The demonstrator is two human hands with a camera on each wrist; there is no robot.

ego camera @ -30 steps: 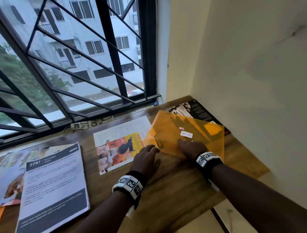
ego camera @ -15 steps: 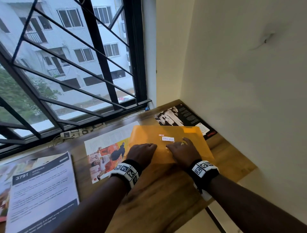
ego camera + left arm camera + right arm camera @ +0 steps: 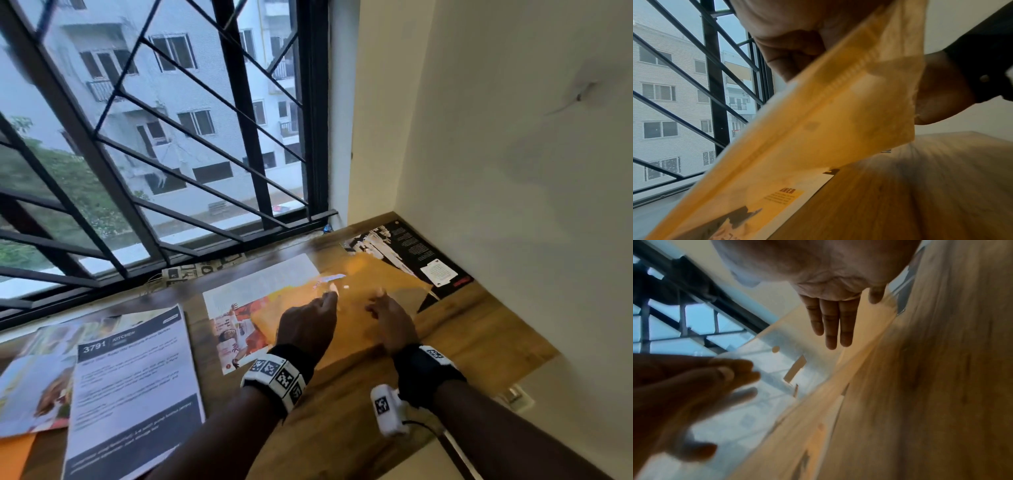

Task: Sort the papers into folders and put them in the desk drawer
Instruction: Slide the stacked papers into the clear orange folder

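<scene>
A translucent orange folder (image 3: 356, 332) lies on the wooden desk (image 3: 479, 329) near the right wall. My left hand (image 3: 325, 301) pinches its top cover (image 3: 838, 113) and holds that cover lifted off the desk. My right hand (image 3: 380, 305) is beside it on the folder, its fingers (image 3: 834, 321) straight against the translucent sheet (image 3: 777, 369). Through that sheet the left hand (image 3: 684, 394) shows blurred. A sports page (image 3: 239, 308) lies partly under the folder's left side. A dark magazine page (image 3: 411, 250) lies at the back right, partly under it.
A white and dark "3791 KITCHEN" sheet (image 3: 133, 387) lies at the front left over a colourful food page (image 3: 34, 377). Another orange folder corner (image 3: 13, 455) shows at the bottom left. The barred window (image 3: 171, 171) runs along the back, the wall (image 3: 513, 171) on the right.
Half a second ago the folder lay flat under both hands. My left hand has since pinched the cover and raised it, and my right hand has shifted up along the folder.
</scene>
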